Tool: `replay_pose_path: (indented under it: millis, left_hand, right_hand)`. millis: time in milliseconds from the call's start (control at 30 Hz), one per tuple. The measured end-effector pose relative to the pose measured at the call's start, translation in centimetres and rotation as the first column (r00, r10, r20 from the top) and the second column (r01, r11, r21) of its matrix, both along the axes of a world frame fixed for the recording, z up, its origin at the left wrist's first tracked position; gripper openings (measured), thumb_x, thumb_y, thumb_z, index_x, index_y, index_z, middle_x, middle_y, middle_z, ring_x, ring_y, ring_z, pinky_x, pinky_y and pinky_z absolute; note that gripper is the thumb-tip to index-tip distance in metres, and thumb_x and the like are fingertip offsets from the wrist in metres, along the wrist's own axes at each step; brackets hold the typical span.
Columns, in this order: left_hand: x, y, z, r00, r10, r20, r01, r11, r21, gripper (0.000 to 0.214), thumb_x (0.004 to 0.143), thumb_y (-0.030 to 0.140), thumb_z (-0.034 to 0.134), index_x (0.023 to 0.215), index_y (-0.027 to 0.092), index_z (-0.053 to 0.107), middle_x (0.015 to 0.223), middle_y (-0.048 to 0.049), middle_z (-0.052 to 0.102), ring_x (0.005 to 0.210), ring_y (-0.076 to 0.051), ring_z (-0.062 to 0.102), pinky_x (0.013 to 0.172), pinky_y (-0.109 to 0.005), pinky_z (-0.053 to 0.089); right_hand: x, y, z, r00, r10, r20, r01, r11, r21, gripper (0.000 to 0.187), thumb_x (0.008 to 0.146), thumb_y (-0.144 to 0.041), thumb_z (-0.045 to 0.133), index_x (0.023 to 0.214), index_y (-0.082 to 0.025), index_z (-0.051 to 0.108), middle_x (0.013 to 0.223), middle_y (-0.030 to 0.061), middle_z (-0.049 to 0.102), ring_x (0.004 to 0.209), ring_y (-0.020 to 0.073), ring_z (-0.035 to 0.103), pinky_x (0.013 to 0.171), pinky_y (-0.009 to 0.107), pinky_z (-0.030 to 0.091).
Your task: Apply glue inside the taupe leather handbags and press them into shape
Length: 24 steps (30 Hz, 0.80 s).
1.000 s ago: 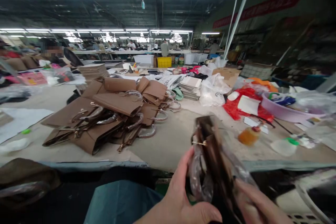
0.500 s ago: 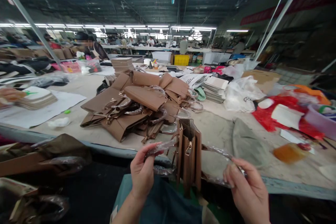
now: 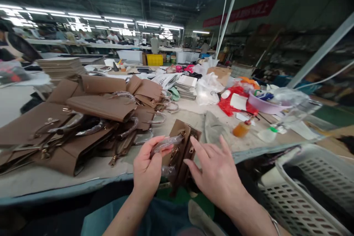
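My left hand is closed around a plastic-wrapped handle of a small brown handbag. The bag hangs in front of my body at the table's edge, with its top toward me and a metal zip pull showing at the opening. Over its right side is my right hand, fingers spread, with the index fingertip at the bag's top near the zip pull. Whether that fingertip touches the bag I cannot tell. The bag's other handle is hidden. Left of my hands lies a heap of similar brown handbags with wrapped handles.
A grey cloth lies beyond my right hand. Farther right are a bottle of amber liquid, a red plastic bag and a lilac basin. A white perforated basket stands below the table edge at right.
My right hand has let go of the other wrapped handle and moved left over the bag's opening, fingers apart. My left hand keeps its handle. The view has turned right, bringing the basket in.
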<state>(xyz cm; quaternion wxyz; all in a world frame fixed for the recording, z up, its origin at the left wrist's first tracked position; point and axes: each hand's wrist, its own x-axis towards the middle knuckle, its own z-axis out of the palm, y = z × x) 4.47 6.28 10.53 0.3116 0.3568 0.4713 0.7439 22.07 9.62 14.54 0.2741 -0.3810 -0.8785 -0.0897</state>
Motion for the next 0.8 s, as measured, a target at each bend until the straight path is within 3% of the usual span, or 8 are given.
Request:
replay_pose_path:
  millis: [133,200,300,433,500,567,667,800]
  left_hand:
    - [1.9,0.1,0.3,0.999,-0.036,0.01,0.036,0.999,0.0,0.021,0.082,0.014,0.059,0.101,0.016,0.068,0.096,-0.0066,0.074,0.088,-0.022,0.073,0.082,-0.035,0.062]
    - [2.8,0.3,0.3,0.998,-0.058,0.028,0.058,0.998,-0.002,0.019,0.082,0.013,0.059,0.099,0.016,0.067,0.095,-0.0062,0.074,0.087,-0.021,0.073,0.081,-0.033,0.062]
    - [3.8,0.8,0.2,0.992,-0.095,0.079,0.095,0.995,0.003,0.016,0.08,0.013,0.062,0.094,0.016,0.067,0.091,-0.0062,0.075,0.084,-0.021,0.073,0.078,-0.032,0.062]
    - [4.6,2.2,-0.1,0.981,-0.085,0.175,0.091,0.996,-0.026,0.013,0.077,0.015,0.066,0.09,0.015,0.065,0.083,-0.0059,0.075,0.08,-0.02,0.074,0.073,-0.03,0.061]
    - [4.9,3.1,-0.2,0.977,-0.087,0.194,0.095,0.995,-0.036,0.014,0.075,0.016,0.068,0.089,0.015,0.064,0.081,-0.0057,0.075,0.079,-0.021,0.074,0.072,-0.03,0.061]
    - [5.1,4.1,-0.2,0.975,-0.089,0.201,0.098,0.995,-0.035,0.016,0.073,0.016,0.068,0.088,0.014,0.064,0.079,-0.0049,0.074,0.076,-0.02,0.074,0.069,-0.029,0.06]
    - [5.5,5.9,-0.3,0.974,-0.076,0.215,0.086,0.996,-0.036,0.018,0.069,0.017,0.069,0.086,0.014,0.063,0.075,-0.0036,0.073,0.072,-0.019,0.073,0.067,-0.027,0.059]
    - [6.0,8.7,-0.7,0.975,-0.073,0.212,0.087,0.995,-0.058,0.019,0.069,0.019,0.065,0.087,0.015,0.06,0.075,-0.0028,0.072,0.071,-0.018,0.073,0.069,-0.029,0.058]
  right_hand:
    - [0.1,1.5,-1.0,0.977,-0.153,0.146,0.174,0.974,-0.147,0.04,0.089,-0.028,0.065,0.125,-0.013,0.06,0.098,0.0127,0.068,0.09,0.028,0.064,0.088,0.043,0.048]
    - [0.7,2.1,-1.8,0.97,-0.198,0.141,0.224,0.954,-0.198,0.038,0.088,-0.025,0.064,0.125,-0.014,0.059,0.1,0.0133,0.067,0.088,0.0275,0.064,0.076,0.037,0.049]
    - [2.0,3.2,-2.8,0.97,-0.242,0.001,0.23,0.923,-0.31,0.03,0.089,-0.021,0.061,0.118,-0.018,0.058,0.105,0.0094,0.067,0.091,0.0236,0.065,0.075,0.032,0.047]
    - [3.3,4.4,-4.4,0.943,-0.32,-0.098,0.251,0.869,-0.426,0.023,0.092,-0.021,0.058,0.114,-0.017,0.055,0.09,0.0031,0.071,0.082,0.0183,0.067,0.07,0.027,0.046]
    - [3.7,4.9,-5.1,0.939,-0.334,-0.077,0.277,0.871,-0.407,0.023,0.091,-0.017,0.054,0.114,-0.013,0.056,0.086,0.0045,0.071,0.079,0.0192,0.067,0.074,0.029,0.046]
    - [4.0,5.3,-5.5,0.941,-0.336,-0.046,0.297,0.883,-0.364,0.021,0.09,-0.012,0.049,0.108,-0.011,0.06,0.087,0.008,0.071,0.083,0.0217,0.066,0.09,0.035,0.043]
    - [4.4,5.3,-5.4,0.956,-0.292,0.025,0.286,0.911,-0.296,0.022,0.089,-0.011,0.044,0.095,-0.011,0.066,0.086,0.0113,0.07,0.086,0.0248,0.064,0.109,0.047,0.027]
    - [3.8,2.9,-6.0,0.974,-0.181,0.135,0.211,0.941,-0.263,0.018,0.086,-0.013,0.05,0.079,-0.014,0.067,0.075,0.0098,0.066,0.075,0.0243,0.062,0.111,0.053,0.021]
